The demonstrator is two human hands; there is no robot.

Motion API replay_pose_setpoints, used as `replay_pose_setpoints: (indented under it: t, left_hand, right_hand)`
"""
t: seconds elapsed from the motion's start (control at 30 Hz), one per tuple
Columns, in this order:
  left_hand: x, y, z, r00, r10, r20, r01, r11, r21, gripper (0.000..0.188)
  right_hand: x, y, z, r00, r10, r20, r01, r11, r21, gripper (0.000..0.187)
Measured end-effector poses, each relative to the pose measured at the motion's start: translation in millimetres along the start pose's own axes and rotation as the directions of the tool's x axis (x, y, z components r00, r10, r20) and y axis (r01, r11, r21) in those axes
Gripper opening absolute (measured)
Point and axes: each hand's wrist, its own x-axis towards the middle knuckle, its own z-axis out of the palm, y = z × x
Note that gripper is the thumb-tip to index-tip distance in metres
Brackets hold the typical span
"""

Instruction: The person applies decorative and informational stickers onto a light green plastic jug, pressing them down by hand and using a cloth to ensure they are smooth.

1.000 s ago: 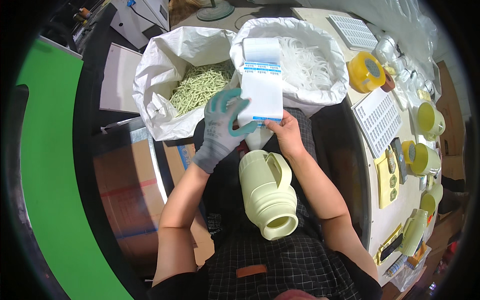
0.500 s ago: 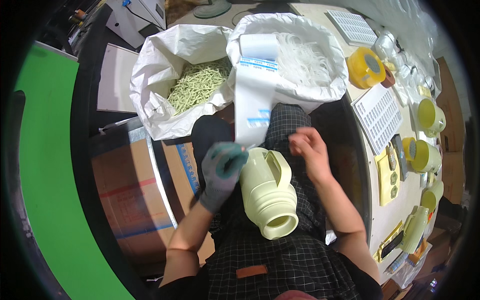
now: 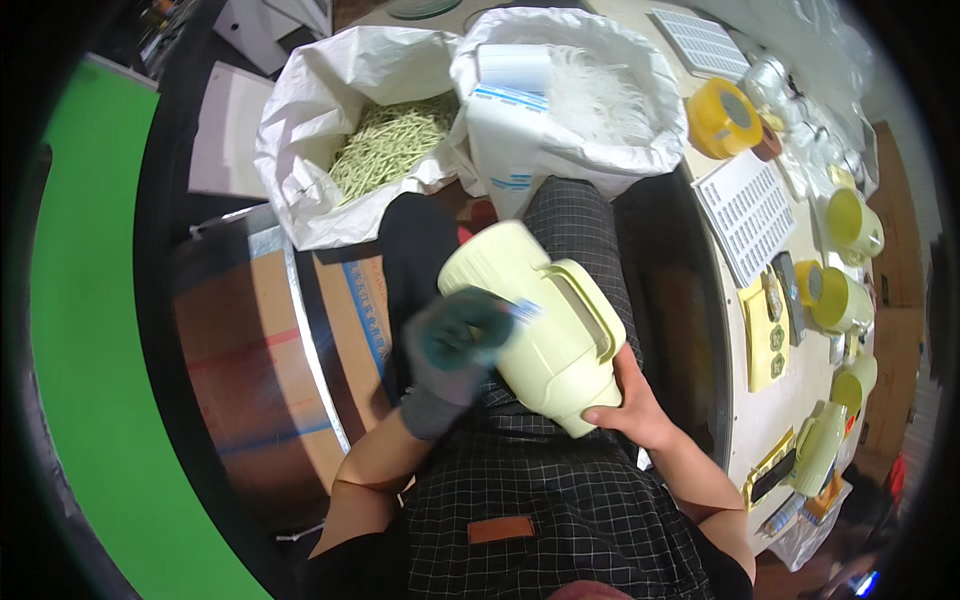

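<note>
A pale yellow-green plastic jug body (image 3: 545, 345) with a side handle (image 3: 590, 312) lies tilted over my lap, its base up and left and its neck down and right. My right hand (image 3: 632, 405) is closed on the neck end, thumb on the near side and fingers under the handle. My left hand (image 3: 460, 345), in a grey glove with a green coating, is smeared by motion at the jug's left side. Right by its fingertips a small clear label (image 3: 525, 311) with blue print shows against the jug wall. Whether the fingers still pinch the label cannot be made out.
Ahead stand two white sacks, one with pale green strips (image 3: 395, 145), one with clear rings (image 3: 605, 100) and a label roll (image 3: 512, 68). The table (image 3: 715, 400) at right bears yellow tape (image 3: 722, 118), sticker sheets (image 3: 745, 218) and several jug parts. Cardboard boxes (image 3: 250, 360) stand at left.
The jug has turned, its base swinging up and left. My right hand has come down from the air onto its neck. The label has moved from the strip's end to the jug's side with my left hand.
</note>
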Motion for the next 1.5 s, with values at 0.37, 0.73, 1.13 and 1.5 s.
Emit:
replay_pose_setpoints:
  t: [0.37, 0.73, 1.13, 1.5]
  left_hand:
    - [-0.3, -5.4, -84.3, 0.871, -0.429, -0.238, 0.417, 0.903, -0.101, 0.013]
    - [-0.6, 0.2, -85.2, 0.833, -0.516, -0.201, 0.498, 0.857, -0.134, 0.017]
    - [-22.1, -18.4, -110.2, 0.837, -0.378, -0.394, 0.529, 0.742, 0.411, 0.037]
    - [-25.1, -70.8, -86.2, 0.752, -0.641, 0.15, 0.587, 0.756, 0.289, 0.046]
  right_hand:
    - [30.4, 21.4, 31.4, 0.847, -0.505, 0.165, 0.401, 0.403, -0.823, 0.116]
    - [31.2, 26.9, 31.7, 0.793, -0.582, 0.181, 0.433, 0.33, -0.839, 0.113]
    - [36.7, 29.2, 31.7, 0.772, -0.617, 0.151, 0.452, 0.366, -0.814, 0.106]
    - [75.4, -118.5, -2.2, 0.6, -0.788, 0.139, 0.629, 0.357, -0.691, 0.066]
